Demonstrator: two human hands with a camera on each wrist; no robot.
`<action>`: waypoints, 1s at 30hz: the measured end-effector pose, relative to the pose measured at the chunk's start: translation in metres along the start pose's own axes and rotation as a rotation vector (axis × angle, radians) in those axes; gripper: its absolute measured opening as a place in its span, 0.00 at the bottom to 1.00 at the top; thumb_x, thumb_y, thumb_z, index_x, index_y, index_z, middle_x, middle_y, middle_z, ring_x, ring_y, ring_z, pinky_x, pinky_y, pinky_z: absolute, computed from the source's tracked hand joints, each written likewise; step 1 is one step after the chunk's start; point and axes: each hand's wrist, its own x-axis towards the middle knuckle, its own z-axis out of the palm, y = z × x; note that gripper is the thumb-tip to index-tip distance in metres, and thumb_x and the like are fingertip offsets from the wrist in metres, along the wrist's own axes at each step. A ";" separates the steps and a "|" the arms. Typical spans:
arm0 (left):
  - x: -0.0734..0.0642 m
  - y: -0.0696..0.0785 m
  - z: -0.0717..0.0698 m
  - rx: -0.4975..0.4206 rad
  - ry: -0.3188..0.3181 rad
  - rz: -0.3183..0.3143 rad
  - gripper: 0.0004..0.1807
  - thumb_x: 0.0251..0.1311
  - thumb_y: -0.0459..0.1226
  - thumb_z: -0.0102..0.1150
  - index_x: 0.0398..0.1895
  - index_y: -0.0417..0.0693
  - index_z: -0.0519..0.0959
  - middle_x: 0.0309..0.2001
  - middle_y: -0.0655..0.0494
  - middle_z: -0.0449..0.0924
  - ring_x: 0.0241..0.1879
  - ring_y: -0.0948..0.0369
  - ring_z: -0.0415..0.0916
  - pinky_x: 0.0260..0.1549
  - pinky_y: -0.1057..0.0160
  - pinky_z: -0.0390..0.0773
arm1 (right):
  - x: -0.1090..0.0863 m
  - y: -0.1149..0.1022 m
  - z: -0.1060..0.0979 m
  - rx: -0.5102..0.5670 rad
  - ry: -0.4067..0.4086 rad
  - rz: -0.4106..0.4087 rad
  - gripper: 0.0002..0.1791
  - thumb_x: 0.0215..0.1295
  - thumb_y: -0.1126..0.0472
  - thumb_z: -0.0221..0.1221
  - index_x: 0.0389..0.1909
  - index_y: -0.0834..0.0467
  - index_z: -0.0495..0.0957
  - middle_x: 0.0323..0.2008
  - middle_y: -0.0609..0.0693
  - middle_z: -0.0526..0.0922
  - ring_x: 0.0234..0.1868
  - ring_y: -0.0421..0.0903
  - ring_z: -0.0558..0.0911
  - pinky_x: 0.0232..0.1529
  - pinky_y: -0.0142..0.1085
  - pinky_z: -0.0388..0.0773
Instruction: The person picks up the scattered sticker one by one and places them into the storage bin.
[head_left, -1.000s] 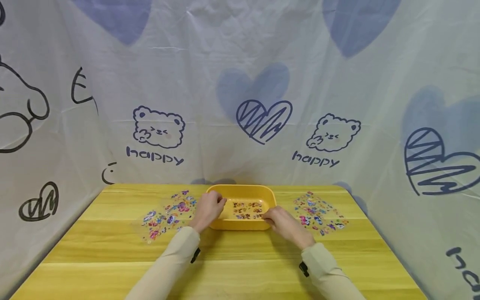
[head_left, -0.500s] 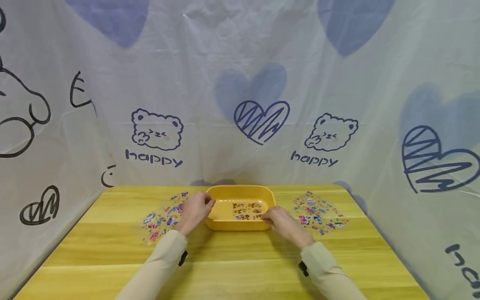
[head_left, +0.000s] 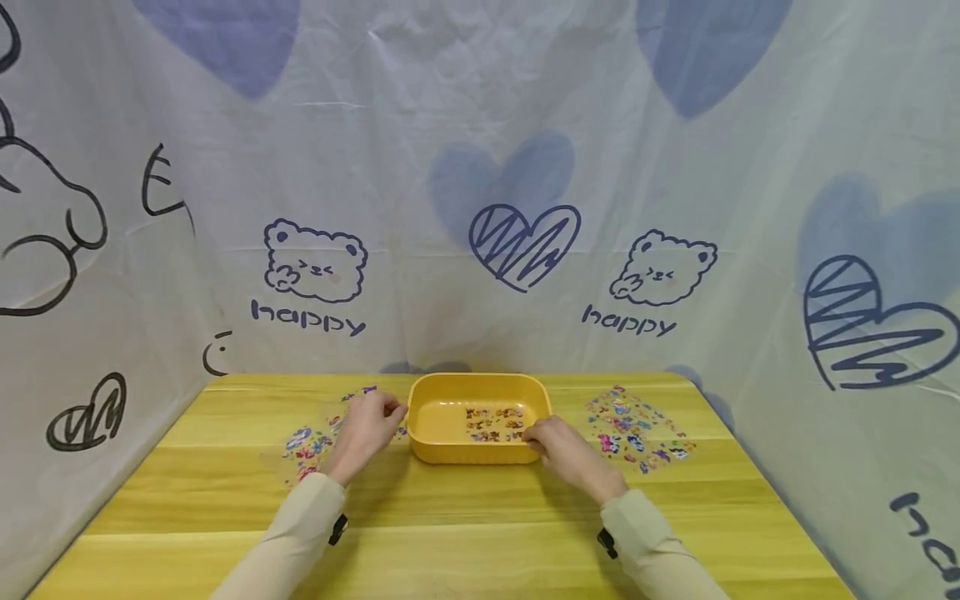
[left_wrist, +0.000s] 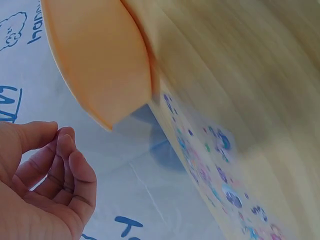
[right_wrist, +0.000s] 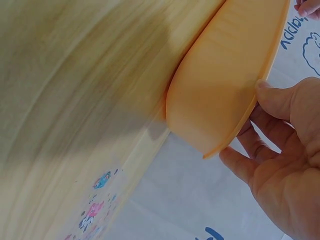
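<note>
A yellow plastic tray point(head_left: 472, 453) stands at the back middle of the table, several small brown prints point(head_left: 493, 423) in rows on its floor. My right hand point(head_left: 568, 454) grips the tray's right front corner; the right wrist view has the thumb point(right_wrist: 275, 97) on the rim and fingers behind it. Just off the tray's left side hovers my left hand point(head_left: 366, 429), fingers curled and thumb tip meeting the index fingertip. Nothing shows between those tips in the left wrist view, where the tray wall point(left_wrist: 100, 55) is apart from the hand. Beneath this hand lies a clear sheet with colourful prints point(head_left: 300, 442), partly covered.
A second clear sheet with colourful prints point(head_left: 633, 437) lies right of the tray. The wooden table point(head_left: 480, 533) ends at the back against a white cloth point(head_left: 405, 192) with hearts and bears. More cloth hangs at both sides.
My left hand has moved left, from over the tray's left part to outside its left rim, over the left sheet. The right hand keeps its grip on the tray corner.
</note>
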 end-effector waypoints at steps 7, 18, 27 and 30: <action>-0.004 -0.013 -0.014 0.045 0.007 0.016 0.10 0.64 0.36 0.59 0.26 0.44 0.84 0.21 0.55 0.78 0.20 0.61 0.70 0.21 0.65 0.70 | 0.000 0.002 0.001 -0.008 0.006 -0.011 0.09 0.65 0.71 0.59 0.44 0.64 0.83 0.40 0.54 0.85 0.43 0.50 0.81 0.49 0.43 0.81; -0.015 -0.041 -0.035 0.107 -0.063 -0.032 0.08 0.63 0.30 0.56 0.33 0.38 0.85 0.27 0.50 0.83 0.20 0.61 0.71 0.20 0.65 0.70 | -0.001 0.004 0.001 0.014 0.007 0.000 0.10 0.65 0.70 0.59 0.46 0.64 0.83 0.41 0.54 0.86 0.44 0.50 0.82 0.51 0.44 0.80; -0.027 -0.066 -0.047 0.092 -0.052 -0.076 0.09 0.63 0.30 0.55 0.37 0.35 0.85 0.34 0.43 0.86 0.21 0.59 0.75 0.22 0.61 0.77 | 0.003 0.006 -0.002 0.046 -0.026 0.012 0.11 0.66 0.68 0.59 0.47 0.63 0.84 0.41 0.53 0.87 0.43 0.49 0.83 0.50 0.44 0.81; -0.029 -0.072 -0.052 0.094 -0.060 -0.084 0.10 0.63 0.30 0.54 0.39 0.34 0.84 0.34 0.42 0.85 0.20 0.60 0.74 0.19 0.62 0.75 | 0.005 0.007 0.000 0.046 -0.035 0.015 0.10 0.66 0.66 0.60 0.45 0.62 0.85 0.40 0.52 0.88 0.41 0.48 0.84 0.49 0.43 0.81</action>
